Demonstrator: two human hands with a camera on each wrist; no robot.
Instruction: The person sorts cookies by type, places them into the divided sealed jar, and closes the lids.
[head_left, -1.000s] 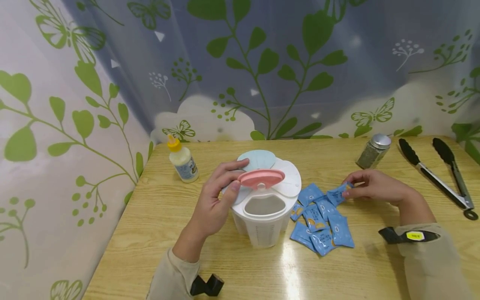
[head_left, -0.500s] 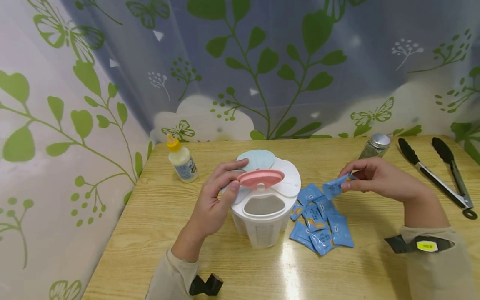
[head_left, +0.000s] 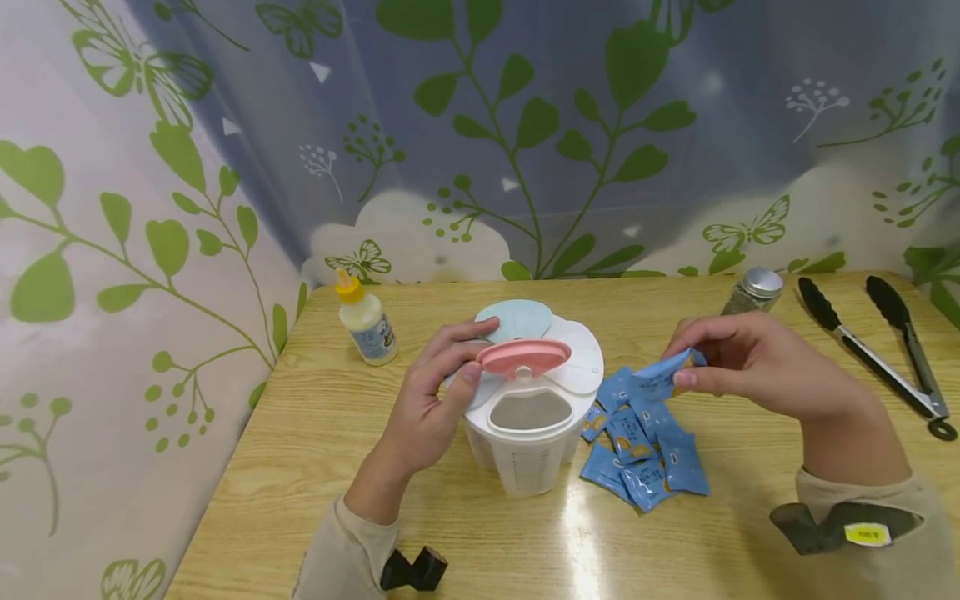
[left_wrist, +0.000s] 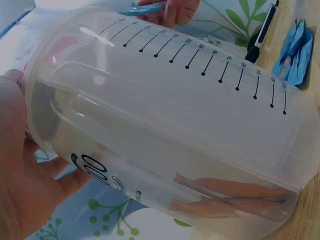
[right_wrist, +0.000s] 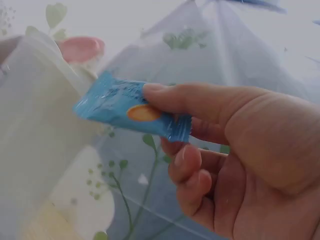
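A clear storage container (head_left: pixel 525 462) with a white lid (head_left: pixel 581 354) stands upright on the table, its pink flap (head_left: pixel 525 357) raised over an opening. My left hand (head_left: pixel 431 404) grips the lid's left side, thumb and fingers at the flap's end. To the right, my right hand (head_left: pixel 780 367) pinches a blue snack packet (right_wrist: pixel 127 107) between thumb and fingers, just above a pile of similar packets (head_left: pixel 648 450). The packet has an orange oval printed on it. Low inside the container, brown-orange pieces (left_wrist: pixel 230 190) show in the left wrist view.
A bottle with a yellow cap (head_left: pixel 367 325) stands at the back left. Behind my right hand is a jar with a metal lid (head_left: pixel 753 290), partly hidden. Black-tipped tongs (head_left: pixel 885 362) lie spread at the right. A patterned curtain (head_left: pixel 480 167) borders the wooden table (head_left: pixel 300 467).
My right hand has lifted one packet off the pile's upper right and brought it slightly left, its wrist turning. The left hand and container have stayed in place.
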